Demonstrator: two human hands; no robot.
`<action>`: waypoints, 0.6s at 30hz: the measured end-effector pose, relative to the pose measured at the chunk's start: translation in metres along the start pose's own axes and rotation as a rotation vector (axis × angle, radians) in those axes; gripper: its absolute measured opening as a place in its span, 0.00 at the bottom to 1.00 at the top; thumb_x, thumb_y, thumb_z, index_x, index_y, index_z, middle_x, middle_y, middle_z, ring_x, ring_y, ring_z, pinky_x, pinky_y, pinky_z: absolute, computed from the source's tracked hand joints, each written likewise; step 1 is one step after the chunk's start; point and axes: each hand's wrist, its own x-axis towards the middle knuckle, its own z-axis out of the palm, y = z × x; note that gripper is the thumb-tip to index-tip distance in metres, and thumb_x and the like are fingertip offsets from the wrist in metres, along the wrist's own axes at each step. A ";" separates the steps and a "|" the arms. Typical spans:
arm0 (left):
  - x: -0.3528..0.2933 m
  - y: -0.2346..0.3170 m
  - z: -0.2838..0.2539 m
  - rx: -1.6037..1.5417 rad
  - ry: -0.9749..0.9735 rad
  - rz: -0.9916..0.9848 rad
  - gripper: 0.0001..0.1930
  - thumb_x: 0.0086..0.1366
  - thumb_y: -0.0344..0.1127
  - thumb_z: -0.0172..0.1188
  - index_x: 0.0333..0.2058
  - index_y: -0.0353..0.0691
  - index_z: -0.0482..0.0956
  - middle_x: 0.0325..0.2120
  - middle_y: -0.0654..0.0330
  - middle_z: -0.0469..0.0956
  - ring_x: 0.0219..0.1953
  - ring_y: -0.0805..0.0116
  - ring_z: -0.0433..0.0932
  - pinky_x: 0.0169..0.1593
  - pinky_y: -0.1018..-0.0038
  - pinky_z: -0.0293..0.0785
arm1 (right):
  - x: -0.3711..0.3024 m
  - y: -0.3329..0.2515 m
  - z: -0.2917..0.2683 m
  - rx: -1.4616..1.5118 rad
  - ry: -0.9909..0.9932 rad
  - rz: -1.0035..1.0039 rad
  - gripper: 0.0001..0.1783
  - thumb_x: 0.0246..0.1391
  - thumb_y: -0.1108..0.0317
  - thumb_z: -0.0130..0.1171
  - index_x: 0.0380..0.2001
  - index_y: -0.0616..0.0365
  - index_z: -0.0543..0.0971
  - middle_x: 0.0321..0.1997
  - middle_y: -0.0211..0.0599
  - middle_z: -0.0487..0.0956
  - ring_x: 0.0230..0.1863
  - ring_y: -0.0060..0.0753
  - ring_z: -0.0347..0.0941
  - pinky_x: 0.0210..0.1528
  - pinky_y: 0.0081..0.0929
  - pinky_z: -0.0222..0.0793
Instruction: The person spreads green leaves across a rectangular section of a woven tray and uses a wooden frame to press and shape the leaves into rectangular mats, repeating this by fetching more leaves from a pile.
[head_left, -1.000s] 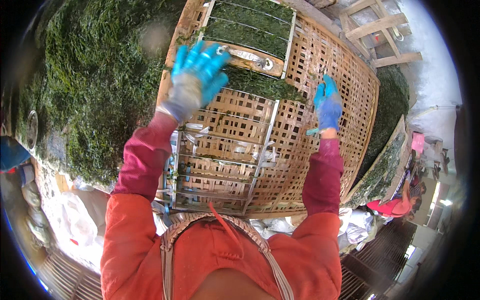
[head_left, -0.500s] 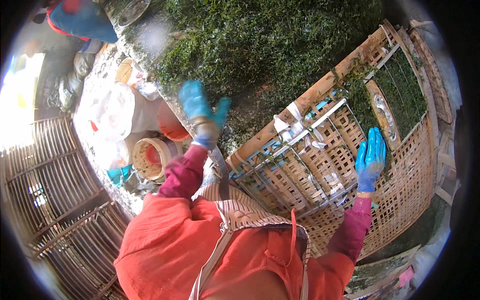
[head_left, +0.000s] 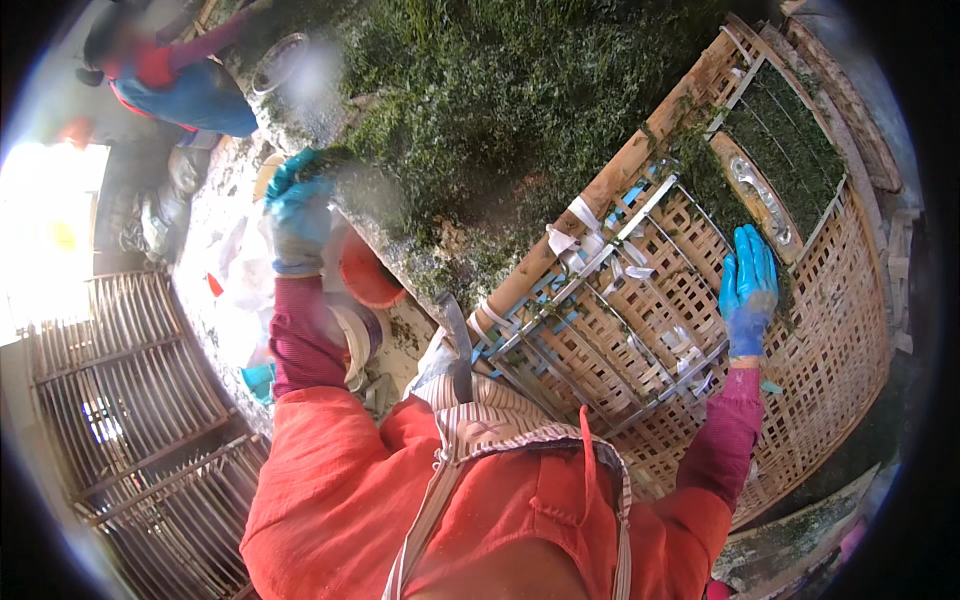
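The woven tray [head_left: 825,290] is set at a slant on the right, with a metal frame [head_left: 645,212] laid over it, and the same slant is seen half a second earlier. The right hand [head_left: 748,285], in a blue glove, is held flat over the tray, its fingers straight and together with nothing grasped, just beside the wooden bar [head_left: 762,205] with its pale handle; this position is nearly unchanged. The left hand [head_left: 300,215] is now carried farther out to the left, well apart from the tray; a second ago it was spread beside that bar, over the tray, and half a second ago it was spread above the near edge of the green heap [head_left: 520,110]. Its fingers are now bent at the heap's left end, where dark green matter is seen against them; whether any is gripped cannot be told. The heap is spread along the tray's upper left edge, and a green layer [head_left: 780,130] is contained in the frame at the tray's far end. Left of the tray, beyond the heap, more of a co-worker [head_left: 185,85] is shown than before, an arm now included.
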 end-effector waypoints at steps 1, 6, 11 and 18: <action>0.018 -0.002 -0.007 -0.156 0.079 0.052 0.13 0.53 0.18 0.65 0.34 0.45 0.87 0.50 0.55 0.84 0.58 0.58 0.80 0.60 0.66 0.79 | 0.000 0.000 0.001 0.002 0.011 -0.012 0.21 0.71 0.65 0.55 0.63 0.57 0.78 0.67 0.42 0.77 0.65 0.49 0.74 0.67 0.45 0.70; 0.111 0.105 -0.005 -1.586 -0.012 -0.242 0.17 0.51 0.12 0.61 0.37 0.37 0.85 0.52 0.50 0.82 0.56 0.53 0.82 0.54 0.62 0.84 | -0.001 -0.001 -0.010 0.037 0.119 -0.056 0.21 0.66 0.68 0.58 0.60 0.58 0.80 0.63 0.46 0.80 0.60 0.53 0.77 0.62 0.45 0.73; 0.137 0.319 0.037 -1.928 -0.406 0.133 0.17 0.59 0.14 0.59 0.46 0.33 0.85 0.52 0.52 0.83 0.53 0.59 0.83 0.53 0.63 0.84 | 0.001 0.004 0.002 0.018 0.143 -0.081 0.23 0.62 0.68 0.61 0.61 0.52 0.80 0.62 0.40 0.80 0.59 0.50 0.77 0.65 0.45 0.74; 0.143 0.370 0.159 -0.415 0.017 0.707 0.31 0.54 0.16 0.53 0.57 0.44 0.81 0.60 0.50 0.78 0.64 0.43 0.73 0.67 0.55 0.72 | -0.047 0.022 -0.039 -0.087 0.066 -0.063 0.22 0.61 0.67 0.61 0.58 0.55 0.80 0.63 0.42 0.79 0.62 0.44 0.77 0.70 0.44 0.70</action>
